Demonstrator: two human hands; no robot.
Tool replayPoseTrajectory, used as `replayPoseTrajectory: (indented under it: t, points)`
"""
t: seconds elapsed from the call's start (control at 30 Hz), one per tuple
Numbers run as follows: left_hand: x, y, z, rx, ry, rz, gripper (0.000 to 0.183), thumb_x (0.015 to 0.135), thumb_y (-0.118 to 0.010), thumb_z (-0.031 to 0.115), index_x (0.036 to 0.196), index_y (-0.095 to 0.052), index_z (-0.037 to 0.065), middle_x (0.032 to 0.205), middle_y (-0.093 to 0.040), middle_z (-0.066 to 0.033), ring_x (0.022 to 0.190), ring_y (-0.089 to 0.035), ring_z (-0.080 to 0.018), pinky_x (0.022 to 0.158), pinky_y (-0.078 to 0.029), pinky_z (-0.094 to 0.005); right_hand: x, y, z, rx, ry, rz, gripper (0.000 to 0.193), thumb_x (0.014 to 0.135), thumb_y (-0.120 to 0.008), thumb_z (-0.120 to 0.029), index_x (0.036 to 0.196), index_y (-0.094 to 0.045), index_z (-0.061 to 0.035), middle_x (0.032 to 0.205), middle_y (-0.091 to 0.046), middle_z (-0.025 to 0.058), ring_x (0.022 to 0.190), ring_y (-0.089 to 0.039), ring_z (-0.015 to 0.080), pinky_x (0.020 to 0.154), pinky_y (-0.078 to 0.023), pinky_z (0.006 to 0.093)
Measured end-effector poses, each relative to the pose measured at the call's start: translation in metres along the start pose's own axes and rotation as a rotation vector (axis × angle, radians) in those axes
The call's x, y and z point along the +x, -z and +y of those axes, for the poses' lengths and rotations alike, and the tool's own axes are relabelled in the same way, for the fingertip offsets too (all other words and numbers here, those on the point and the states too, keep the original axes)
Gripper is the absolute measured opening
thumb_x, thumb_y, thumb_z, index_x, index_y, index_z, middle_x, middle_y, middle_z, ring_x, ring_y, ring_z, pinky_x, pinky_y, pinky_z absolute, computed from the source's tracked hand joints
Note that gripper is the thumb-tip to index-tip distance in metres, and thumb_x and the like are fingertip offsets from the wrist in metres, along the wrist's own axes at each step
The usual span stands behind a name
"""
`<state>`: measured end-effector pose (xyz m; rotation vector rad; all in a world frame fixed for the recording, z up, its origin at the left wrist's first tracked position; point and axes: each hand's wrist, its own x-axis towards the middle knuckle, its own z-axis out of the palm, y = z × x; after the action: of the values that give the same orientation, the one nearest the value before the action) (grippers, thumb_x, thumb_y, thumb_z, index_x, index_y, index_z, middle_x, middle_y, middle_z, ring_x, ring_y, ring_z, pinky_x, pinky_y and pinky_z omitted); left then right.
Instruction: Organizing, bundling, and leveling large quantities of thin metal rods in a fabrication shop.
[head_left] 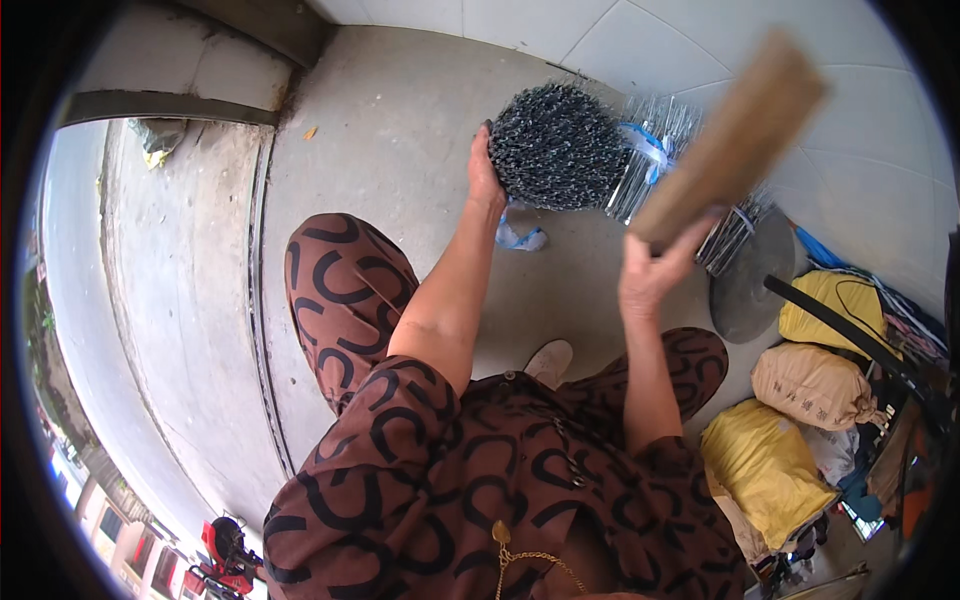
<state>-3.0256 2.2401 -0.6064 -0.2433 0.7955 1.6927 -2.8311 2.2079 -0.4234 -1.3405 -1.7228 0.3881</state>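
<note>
A thick round bundle of thin metal rods (560, 147) stands on the concrete floor, its many dark ends facing up. My left hand (485, 170) grips the bundle's left side; some of its fingers are hidden behind the rods. Raised to the right, my right hand (655, 265) is closed round the lower end of a wooden board (735, 140), which tilts up and is slightly blurred. Beside the round bundle, smaller bundles of metal rods (628, 185) lean by the wall, tied with a blue-and-white strip (648, 148). Another blue-and-white strip (522, 236) lies on the floor.
A white tiled wall (680, 40) runs behind the rods. At the right are a dark round disc (745, 290), yellow sacks (765, 470), a tan sack (810, 385) and a black curved bar (840, 325). A metal floor track (258, 270) crosses at the left.
</note>
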Motion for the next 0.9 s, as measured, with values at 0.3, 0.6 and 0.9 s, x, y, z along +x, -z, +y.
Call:
replayPoseTrajectory:
  t: [0.3,0.6,0.9]
  points:
    - [-0.001,0.003,0.003,-0.013,0.003,0.088,0.051,0.095,-0.050,0.044,0.127,-0.053,0.004,0.117,-0.065,-0.0113,0.104,-0.063,-0.0250,0.093,-0.051,-0.0383,-0.023,-0.007,0.004,-0.021,-0.049,-0.249,0.085,0.066,-0.069,-0.007,0.146,-0.042,-0.0096,0.101,-0.063,0.0228,0.086,-0.064,0.0384,0.076,-0.052,0.0421]
    - [0.004,0.010,0.003,-0.004,0.026,0.037,0.050,0.095,-0.051,0.044,0.125,-0.055,0.004,0.117,-0.065,-0.0100,0.104,-0.064,-0.0238,0.093,-0.051,-0.0387,-0.040,-0.018,0.012,-0.292,-0.108,-0.487,0.084,0.064,-0.068,-0.012,0.145,-0.046,-0.0148,0.085,-0.058,0.0198,0.071,-0.060,0.0381,0.065,-0.051,0.0450]
    - [-0.008,0.001,0.002,0.108,0.018,0.053,0.051,0.093,-0.049,0.045,0.121,-0.058,0.004,0.114,-0.066,-0.0133,0.100,-0.064,-0.0253,0.089,-0.053,-0.0414,-0.048,-0.025,0.000,-0.336,-0.036,-0.598,0.081,0.063,-0.071,-0.014,0.141,-0.051,-0.0277,0.095,-0.057,0.0240,0.071,-0.062,0.0412,0.062,-0.052,0.0490]
